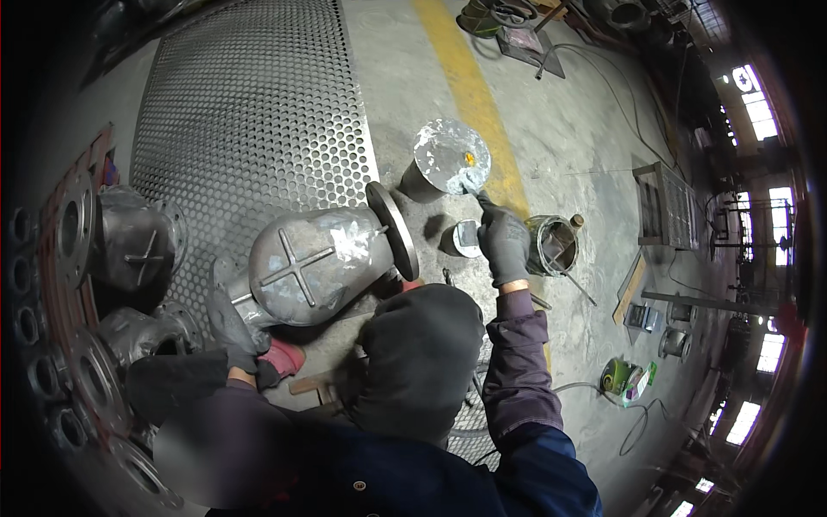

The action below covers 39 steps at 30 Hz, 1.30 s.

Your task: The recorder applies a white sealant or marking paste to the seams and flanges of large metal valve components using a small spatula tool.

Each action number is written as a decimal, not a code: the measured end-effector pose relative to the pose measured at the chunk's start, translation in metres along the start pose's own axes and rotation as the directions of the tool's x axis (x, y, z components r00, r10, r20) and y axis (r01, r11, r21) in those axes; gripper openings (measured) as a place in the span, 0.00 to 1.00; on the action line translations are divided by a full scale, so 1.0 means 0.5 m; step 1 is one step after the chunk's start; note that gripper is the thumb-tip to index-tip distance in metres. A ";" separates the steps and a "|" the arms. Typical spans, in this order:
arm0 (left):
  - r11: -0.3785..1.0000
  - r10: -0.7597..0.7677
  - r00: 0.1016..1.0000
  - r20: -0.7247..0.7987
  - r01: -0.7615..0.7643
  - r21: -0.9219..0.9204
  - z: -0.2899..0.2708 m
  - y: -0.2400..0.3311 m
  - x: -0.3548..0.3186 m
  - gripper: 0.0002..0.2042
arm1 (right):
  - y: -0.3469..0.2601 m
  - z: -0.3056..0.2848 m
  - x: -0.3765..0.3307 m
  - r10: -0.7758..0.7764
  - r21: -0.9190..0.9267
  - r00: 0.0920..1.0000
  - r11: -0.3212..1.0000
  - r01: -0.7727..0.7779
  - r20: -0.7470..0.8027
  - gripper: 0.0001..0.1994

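Observation:
A grey metal valve body casting (297, 267) lies on its side before me, with a raised cross and pale filler patches. Its round flange (393, 230) faces right. Around the narrow neck at the casting's left end, my left hand (233, 319) is closed in a dark glove. My right hand (506, 239), also gloved, reaches ahead with its forefinger extended and the other fingers curled. That fingertip meets pale putty (469, 179) on top of a grey drum (439, 148). Anything inside the curled fingers is hidden. A dab of yellow paste (469, 158) sits beside the putty.
A small tin (466, 239) and an open can (554, 245) with a stick stand near my right hand. Perforated metal sheet (258, 103) covers the floor ahead. More flanged castings (133, 246) crowd the left. Cables (633, 112) trail at right.

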<state>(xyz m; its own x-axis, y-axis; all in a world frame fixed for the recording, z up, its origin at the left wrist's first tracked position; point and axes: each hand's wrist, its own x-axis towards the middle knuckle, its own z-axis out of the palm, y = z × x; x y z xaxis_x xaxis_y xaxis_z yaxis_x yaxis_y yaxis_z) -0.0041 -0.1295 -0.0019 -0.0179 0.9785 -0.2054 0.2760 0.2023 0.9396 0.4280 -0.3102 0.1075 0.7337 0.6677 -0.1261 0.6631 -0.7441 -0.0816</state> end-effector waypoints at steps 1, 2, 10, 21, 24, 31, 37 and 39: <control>1.000 -0.003 1.000 0.007 0.003 0.000 0.007 0.010 -0.007 0.24 | -0.002 0.006 0.000 -0.023 -0.072 0.999 0.997 0.021 -0.025 0.21; 1.000 0.023 1.000 0.002 -0.023 0.008 0.014 0.022 -0.018 0.24 | -0.002 0.009 -0.008 -0.046 0.000 0.998 0.999 0.046 -0.034 0.21; 0.998 0.039 0.999 0.014 -0.040 0.050 -0.009 -0.007 0.000 0.25 | -0.004 0.016 -0.005 -0.021 0.090 0.999 0.996 0.024 -0.025 0.19; 0.971 -0.017 0.997 -0.071 0.034 0.238 -0.001 0.015 -0.011 0.25 | 0.012 0.001 -0.009 0.030 0.236 1.000 0.971 -0.031 0.006 0.19; 0.980 0.015 1.000 -0.028 -0.009 0.197 -0.001 0.019 -0.011 0.25 | 0.038 0.051 -0.005 0.023 0.335 0.997 0.942 0.002 -0.070 0.20; 0.997 -0.014 0.999 -0.038 0.017 0.076 -0.012 -0.025 0.003 0.25 | 0.039 0.114 -0.020 -0.026 0.378 0.992 0.923 0.070 -0.121 0.17; 0.999 -0.026 0.999 -0.024 0.027 0.046 -0.011 -0.018 0.002 0.24 | 0.021 0.029 -0.031 0.013 0.402 0.999 0.915 -0.031 0.048 0.20; 0.999 -0.026 1.000 -0.014 0.027 0.032 -0.007 -0.013 0.000 0.24 | 0.019 0.014 -0.009 0.121 0.613 0.966 0.752 -0.240 0.229 0.21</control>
<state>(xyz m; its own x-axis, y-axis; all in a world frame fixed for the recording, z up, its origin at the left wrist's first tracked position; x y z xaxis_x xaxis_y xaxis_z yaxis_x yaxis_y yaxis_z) -0.0091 -0.1308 -0.0073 -0.0390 0.9734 -0.2259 0.3059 0.2269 0.9247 0.4300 -0.3206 0.1002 0.7550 0.5494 -0.3578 0.2322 -0.7344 -0.6377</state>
